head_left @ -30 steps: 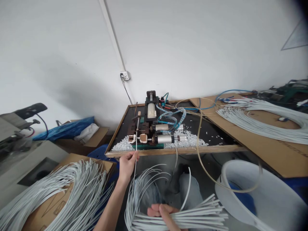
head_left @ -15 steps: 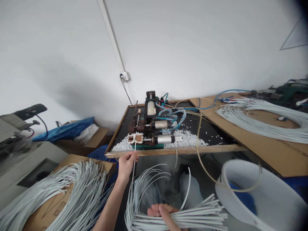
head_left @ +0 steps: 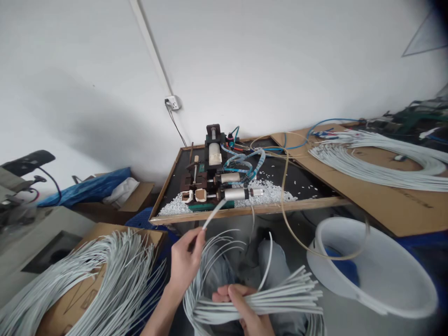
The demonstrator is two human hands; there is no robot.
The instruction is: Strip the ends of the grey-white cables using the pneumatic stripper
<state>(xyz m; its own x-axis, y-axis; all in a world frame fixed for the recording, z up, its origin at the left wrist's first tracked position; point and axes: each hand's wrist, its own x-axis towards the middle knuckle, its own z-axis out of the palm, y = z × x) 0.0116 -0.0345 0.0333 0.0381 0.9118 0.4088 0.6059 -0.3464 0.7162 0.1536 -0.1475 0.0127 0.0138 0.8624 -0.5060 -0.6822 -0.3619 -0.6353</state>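
Observation:
My left hand (head_left: 189,256) pinches one white cable (head_left: 214,213) between thumb and fingertips, its free end pointing up and to the right. That end is apart from the pneumatic wire-stripping machine (head_left: 224,186), whose front jaws (head_left: 193,196) stand apart with nothing between them. My right hand (head_left: 241,303) is wrapped round a thick bundle of white cables (head_left: 280,298) above my lap. The bundle's cut ends fan out to the right. Several loose cable ends (head_left: 224,240) curve up between my hands, and one (head_left: 269,261) rises alone beside the right hand.
White offcuts (head_left: 276,191) lie round the machine in a wood-edged tray (head_left: 252,213). A coil of cables (head_left: 115,261) rests on cardboard at left, another coil (head_left: 367,172) on cardboard at right. A white tub (head_left: 392,280) stands at lower right, with a yellowish hose (head_left: 285,186) looping over it.
My left hand has drawn the cable back from the machine's front jaws, toward me. Those jaws have parted. My right hand still holds the bundle, and the view has shifted slightly.

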